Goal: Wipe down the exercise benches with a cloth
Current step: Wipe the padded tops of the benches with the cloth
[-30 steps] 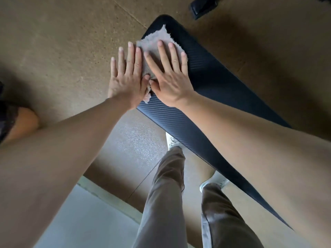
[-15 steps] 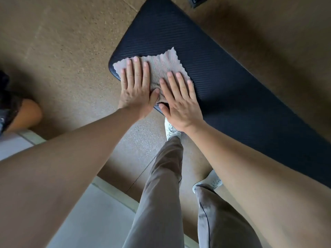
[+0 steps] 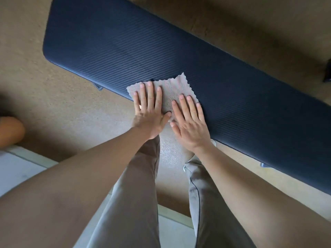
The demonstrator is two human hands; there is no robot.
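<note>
Mid-wipe: left hand and right hand press flat, fingers spread, on cloth at bench near edge, 6 o'clock; most of pad likely left.

Only 1 view: the head camera, looking steeply down from above the near long edge of the bench, close in. The bench's right end runs out of frame, its lines probably bowed by the wide lens.

Soft, muted light; a broad shadow darkens the floor at one o'clock, wide-angle stretch and blur toward nine.
</note>
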